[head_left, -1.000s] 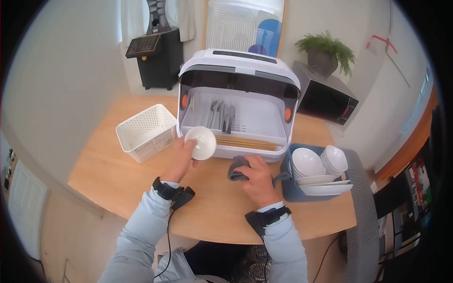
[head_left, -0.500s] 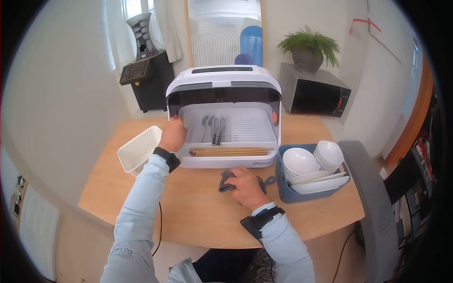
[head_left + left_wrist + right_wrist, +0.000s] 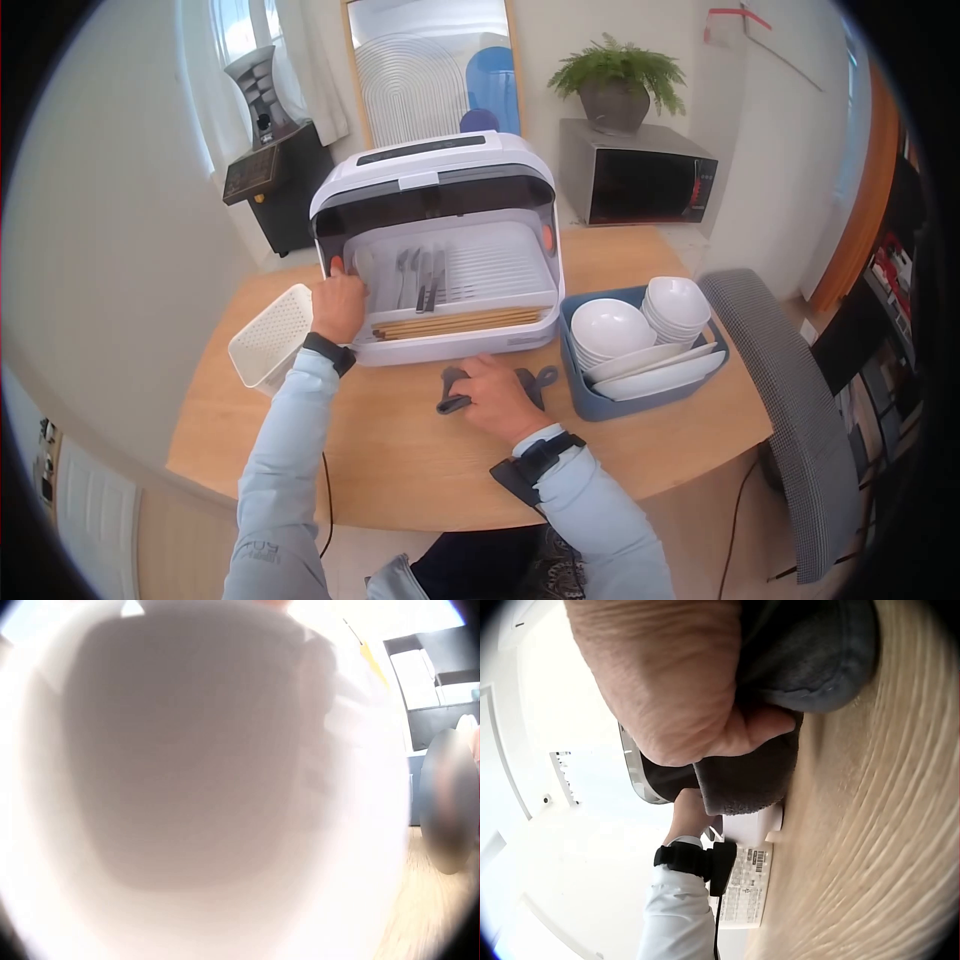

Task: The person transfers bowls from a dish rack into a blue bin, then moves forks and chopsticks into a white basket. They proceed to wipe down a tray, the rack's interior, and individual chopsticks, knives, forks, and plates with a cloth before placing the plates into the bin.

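Note:
My left hand (image 3: 338,306) reaches in at the left side of the white cabinet (image 3: 450,352), its fingertips hidden from above. Near it, a pale dish (image 3: 364,270) stands upright in the rack. A blurred whitish surface (image 3: 187,765) fills most of the left wrist view, so I cannot tell what those fingers hold. On the table in front of the cabinet, my right hand (image 3: 497,400) grips a dark grey cloth (image 3: 453,390); in the right wrist view the thumb of that hand (image 3: 667,675) presses on the folded cloth (image 3: 750,784).
Several knives and forks (image 3: 425,280) and wooden chopsticks (image 3: 460,322) lie inside the cabinet, below its raised dark lid. A white perforated basket (image 3: 270,340) stands left. On the right, a blue bin (image 3: 640,402) holds white bowls (image 3: 610,328) and plates (image 3: 660,375).
My left hand has moved from in front of the cabinet, where it held a small white dish, to its left inner side. The right hand keeps the cloth on the table. The head view has shifted.

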The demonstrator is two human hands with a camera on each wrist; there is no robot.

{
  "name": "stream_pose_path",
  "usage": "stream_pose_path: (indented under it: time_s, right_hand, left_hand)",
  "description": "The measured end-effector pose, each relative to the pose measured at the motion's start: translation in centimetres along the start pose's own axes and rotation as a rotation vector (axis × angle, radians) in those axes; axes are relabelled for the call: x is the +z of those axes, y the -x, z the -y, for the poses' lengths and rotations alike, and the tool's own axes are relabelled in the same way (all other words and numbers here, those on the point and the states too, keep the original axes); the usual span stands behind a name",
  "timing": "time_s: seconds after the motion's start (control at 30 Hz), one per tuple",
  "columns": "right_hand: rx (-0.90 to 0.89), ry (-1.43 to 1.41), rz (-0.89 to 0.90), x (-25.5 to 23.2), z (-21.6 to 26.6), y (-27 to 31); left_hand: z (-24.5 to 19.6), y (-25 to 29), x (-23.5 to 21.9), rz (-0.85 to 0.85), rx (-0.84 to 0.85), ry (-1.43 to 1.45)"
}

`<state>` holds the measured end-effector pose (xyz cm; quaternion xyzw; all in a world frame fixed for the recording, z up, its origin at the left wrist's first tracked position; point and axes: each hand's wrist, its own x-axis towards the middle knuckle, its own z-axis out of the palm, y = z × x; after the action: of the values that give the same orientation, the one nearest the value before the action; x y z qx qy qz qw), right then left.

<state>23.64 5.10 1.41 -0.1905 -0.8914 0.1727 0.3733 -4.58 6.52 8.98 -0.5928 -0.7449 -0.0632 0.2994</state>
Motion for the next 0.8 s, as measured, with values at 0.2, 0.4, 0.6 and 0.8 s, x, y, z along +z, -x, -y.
stream_pose_path:
  time_s: [0.2, 0.4, 0.6, 0.8]
  right_hand:
    - [0.106, 0.01, 0.145, 0.4, -0.1, 0.3]
    - [0.131, 0.024, 0.139, 0.6, -0.2, 0.4]
    - [0.225, -0.342, -0.056, -0.7, 1.2, -0.2]
    - [0.361, -0.475, -0.054, 0.0, -0.4, 1.9]
  left_hand:
    - [-2.4, 0.0, -2.8, -0.204, 0.007, 0.054]
    - [-8.4, 0.5, -8.3, -0.171, 0.255, 0.575]
    - [-16.7, 0.3, -9.7, 0.035, 0.554, 1.078]
    - [-22.3, 0.6, -11.7, 0.232, 0.76, 1.501]
